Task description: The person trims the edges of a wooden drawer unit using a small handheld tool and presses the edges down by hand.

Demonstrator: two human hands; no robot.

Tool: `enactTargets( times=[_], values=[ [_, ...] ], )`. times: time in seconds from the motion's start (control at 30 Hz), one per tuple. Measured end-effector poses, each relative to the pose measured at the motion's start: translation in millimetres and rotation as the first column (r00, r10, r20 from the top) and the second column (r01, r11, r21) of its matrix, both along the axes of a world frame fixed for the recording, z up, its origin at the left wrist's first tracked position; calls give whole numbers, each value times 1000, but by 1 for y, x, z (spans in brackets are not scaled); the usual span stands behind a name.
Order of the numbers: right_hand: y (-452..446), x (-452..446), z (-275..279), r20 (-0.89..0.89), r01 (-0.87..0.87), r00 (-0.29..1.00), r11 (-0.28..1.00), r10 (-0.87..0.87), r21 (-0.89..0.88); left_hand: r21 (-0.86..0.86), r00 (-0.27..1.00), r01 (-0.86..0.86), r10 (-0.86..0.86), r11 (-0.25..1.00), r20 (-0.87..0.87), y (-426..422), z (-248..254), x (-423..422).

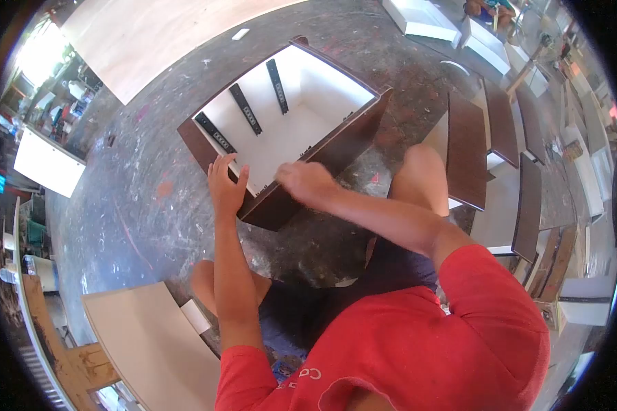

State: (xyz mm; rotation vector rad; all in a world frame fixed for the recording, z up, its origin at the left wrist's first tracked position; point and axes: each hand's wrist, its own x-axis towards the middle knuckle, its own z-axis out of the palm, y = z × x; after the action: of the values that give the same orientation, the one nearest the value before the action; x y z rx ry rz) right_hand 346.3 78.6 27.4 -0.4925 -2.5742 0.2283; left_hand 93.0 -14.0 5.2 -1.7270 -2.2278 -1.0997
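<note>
In front of me on the floor is a cabinet carcass (353, 140) with dark brown outer panels and a white interior, its open side facing up. Several black drawer slides (245, 109) run along its inner left wall. My left hand (226, 186) rests at the near left edge, fingers stretched over the rim beside the closest slide and thumb apart. Over the near brown panel, my right hand (305, 183) is curled closed and slightly blurred; whatever its fingers hold is hidden.
Drawers with brown fronts (467, 151) stand to my right. White drawer boxes (425, 20) lie farther back. A large pale board (137, 41) covers floor at the upper left; another panel (140, 335) lies by my left knee. Another person (490, 10) is partly visible at the top right.
</note>
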Motion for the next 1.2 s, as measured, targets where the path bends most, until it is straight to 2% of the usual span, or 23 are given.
enactTargets(
  times=[0.17,0.3,0.33,0.43,0.53,0.63,0.73,0.77,0.8,0.87,0.9,0.93,1.07,1.17,1.2],
  values=[
    [96,64,2,129,166,976,983,-176,80,-37,1000,-6,6,999,16,-2,4,2],
    [125,84,16,235,272,926,954,-295,127,-52,999,11,-9,999,31,-3,8,1],
    [125,82,6,187,244,945,960,-267,138,-57,999,16,-13,998,42,0,9,3],
    [121,82,0,100,78,991,991,-89,105,-42,995,37,-41,998,-92,0,8,7],
    [155,101,-2,140,74,986,987,-95,145,-113,985,133,-144,985,-92,-2,23,23],
    [203,133,-1,263,211,928,954,-264,213,-317,975,181,-129,931,180,1,43,61],
    [230,148,3,305,340,870,920,-387,197,-423,978,149,-69,894,199,0,72,118],
    [234,150,12,328,380,843,903,-427,198,-417,986,127,-70,900,149,1,74,127],
    [226,142,12,319,573,788,817,-527,-65,-408,993,106,-72,907,98,2,75,134],
    [215,137,5,288,600,799,735,-529,-316,-399,996,92,-84,912,38,6,72,139],
    [211,141,10,289,376,887,927,-359,-3,-404,996,94,-89,910,31,8,68,140],
    [220,146,-2,130,337,930,939,-343,64,-411,995,94,-92,907,24,11,65,141],
    [239,143,2,282,513,804,850,-523,116,-392,997,43,-65,919,-44,22,60,169],
    [218,134,-6,163,423,895,906,-414,-25,-405,998,32,-48,914,-30,34,60,186],
    [226,136,-3,153,434,890,901,-430,7,-388,998,35,-53,921,-36,39,55,190]
  ],
)
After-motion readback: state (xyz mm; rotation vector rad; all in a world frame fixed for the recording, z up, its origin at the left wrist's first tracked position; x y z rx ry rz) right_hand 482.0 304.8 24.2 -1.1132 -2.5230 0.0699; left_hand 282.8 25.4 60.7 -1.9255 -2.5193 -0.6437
